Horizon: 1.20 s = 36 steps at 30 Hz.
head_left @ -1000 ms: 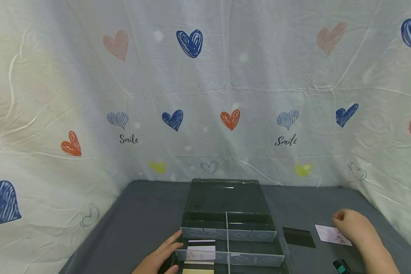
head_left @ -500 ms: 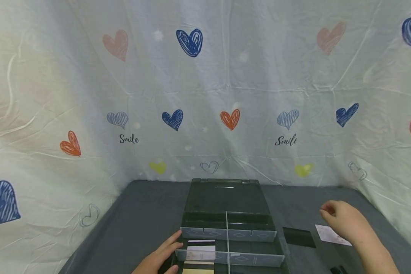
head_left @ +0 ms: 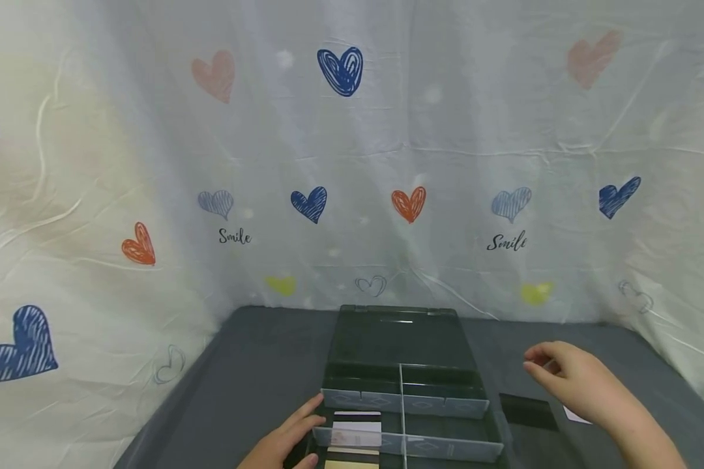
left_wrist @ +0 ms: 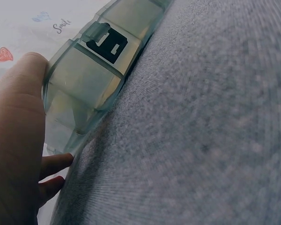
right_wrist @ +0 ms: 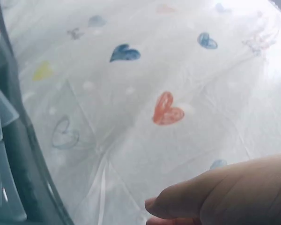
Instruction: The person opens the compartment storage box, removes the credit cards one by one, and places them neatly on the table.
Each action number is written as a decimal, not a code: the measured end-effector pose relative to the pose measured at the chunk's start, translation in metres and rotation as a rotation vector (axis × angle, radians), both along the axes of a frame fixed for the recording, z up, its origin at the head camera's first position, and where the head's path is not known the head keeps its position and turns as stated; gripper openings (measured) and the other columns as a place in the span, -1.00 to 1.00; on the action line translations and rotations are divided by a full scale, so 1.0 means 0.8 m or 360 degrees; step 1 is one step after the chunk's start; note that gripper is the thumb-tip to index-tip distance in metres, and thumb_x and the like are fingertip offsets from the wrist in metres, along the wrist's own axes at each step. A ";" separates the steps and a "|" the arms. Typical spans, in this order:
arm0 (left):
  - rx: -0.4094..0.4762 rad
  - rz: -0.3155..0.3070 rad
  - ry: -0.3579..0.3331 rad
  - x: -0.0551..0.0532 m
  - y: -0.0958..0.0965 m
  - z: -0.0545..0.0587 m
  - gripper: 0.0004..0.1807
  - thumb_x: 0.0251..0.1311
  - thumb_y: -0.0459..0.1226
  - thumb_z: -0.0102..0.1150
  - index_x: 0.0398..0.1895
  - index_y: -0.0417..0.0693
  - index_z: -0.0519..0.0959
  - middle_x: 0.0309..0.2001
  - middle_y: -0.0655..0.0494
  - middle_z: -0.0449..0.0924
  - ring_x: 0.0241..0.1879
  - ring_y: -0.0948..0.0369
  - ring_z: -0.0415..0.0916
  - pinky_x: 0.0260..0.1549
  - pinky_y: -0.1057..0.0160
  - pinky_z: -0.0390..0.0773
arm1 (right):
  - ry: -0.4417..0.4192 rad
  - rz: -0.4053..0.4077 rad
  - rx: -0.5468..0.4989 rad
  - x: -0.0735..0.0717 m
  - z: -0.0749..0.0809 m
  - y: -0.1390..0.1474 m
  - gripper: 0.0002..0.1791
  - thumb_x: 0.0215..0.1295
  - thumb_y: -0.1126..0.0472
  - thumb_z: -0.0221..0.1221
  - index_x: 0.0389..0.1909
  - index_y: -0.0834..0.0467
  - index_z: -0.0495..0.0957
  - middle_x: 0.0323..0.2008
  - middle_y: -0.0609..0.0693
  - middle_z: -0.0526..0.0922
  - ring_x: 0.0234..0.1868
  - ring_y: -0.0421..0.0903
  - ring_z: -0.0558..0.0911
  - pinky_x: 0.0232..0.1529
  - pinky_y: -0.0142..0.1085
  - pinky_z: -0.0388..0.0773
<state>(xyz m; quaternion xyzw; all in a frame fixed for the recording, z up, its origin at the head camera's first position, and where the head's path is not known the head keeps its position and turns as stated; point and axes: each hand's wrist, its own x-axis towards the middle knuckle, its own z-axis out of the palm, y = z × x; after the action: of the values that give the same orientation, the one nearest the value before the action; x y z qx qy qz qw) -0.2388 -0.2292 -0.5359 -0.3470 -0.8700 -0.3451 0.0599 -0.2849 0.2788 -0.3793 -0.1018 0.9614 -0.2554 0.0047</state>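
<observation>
A dark translucent divided box (head_left: 446,447) stands at the front middle of the table in the head view, its lid (head_left: 399,335) laid back. My left hand (head_left: 281,440) rests against its left side, fingers extended along the edge. The left wrist view shows the box's clear outer wall (left_wrist: 82,70) and black latch (left_wrist: 107,43) beside that hand (left_wrist: 18,122). In the left compartments lie a white card (head_left: 356,426) and a yellowish card (head_left: 352,464). My right hand (head_left: 581,381) hovers to the box's right, fingers loosely bent, nothing seen between them.
Right of the box a black card (head_left: 528,412) lies on the grey tabletop (head_left: 258,365). Beside it, a white card (head_left: 575,415) is mostly hidden by my right hand. A white curtain (head_left: 364,143) printed with hearts hangs behind the table.
My right hand has risen from beside the white card and moved left toward the box, thumb and fingers parting. The head view has turned slightly left. My left hand has stayed at the box.
</observation>
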 end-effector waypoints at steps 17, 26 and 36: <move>0.0027 -0.0007 0.0033 -0.002 0.002 0.003 -0.53 0.50 -0.15 0.16 0.40 -0.01 0.44 0.58 -0.08 0.13 0.39 -0.06 0.36 0.00 0.06 0.61 | 0.0245 0.0330 -0.0130 0.022 0.026 -0.109 -0.74 0.43 -0.06 0.29 -0.01 -0.01 0.65 -0.17 -0.26 0.61 -0.19 -0.28 0.57 -0.22 -0.25 0.56; 0.0013 0.0018 0.0032 0.002 -0.001 0.004 -0.52 0.50 -0.16 0.16 0.42 0.00 0.43 0.58 -0.09 0.13 0.41 -0.02 0.34 0.01 0.06 0.60 | 0.0363 0.0626 -0.0107 0.037 0.012 -0.159 -0.81 0.41 0.02 0.32 -0.04 -0.06 0.66 -0.18 -0.36 0.57 -0.19 -0.31 0.58 -0.19 -0.27 0.58; 0.0001 0.0046 -0.0018 0.007 0.003 0.008 -0.52 0.52 -0.12 0.15 0.42 0.01 0.43 0.60 -0.02 0.11 0.39 -0.06 0.37 0.00 0.06 0.61 | -0.0029 0.0890 -0.0132 0.056 -0.008 -0.188 -0.71 0.42 -0.08 0.29 0.04 -0.04 0.65 -0.12 -0.34 0.60 -0.21 -0.37 0.58 -0.21 -0.29 0.61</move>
<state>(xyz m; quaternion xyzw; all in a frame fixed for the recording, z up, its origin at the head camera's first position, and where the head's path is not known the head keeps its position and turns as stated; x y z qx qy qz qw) -0.2334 -0.2268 -0.5294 -0.3324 -0.8751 -0.3464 0.0600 -0.2404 0.1282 -0.3861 -0.3609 0.8846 -0.2844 0.0796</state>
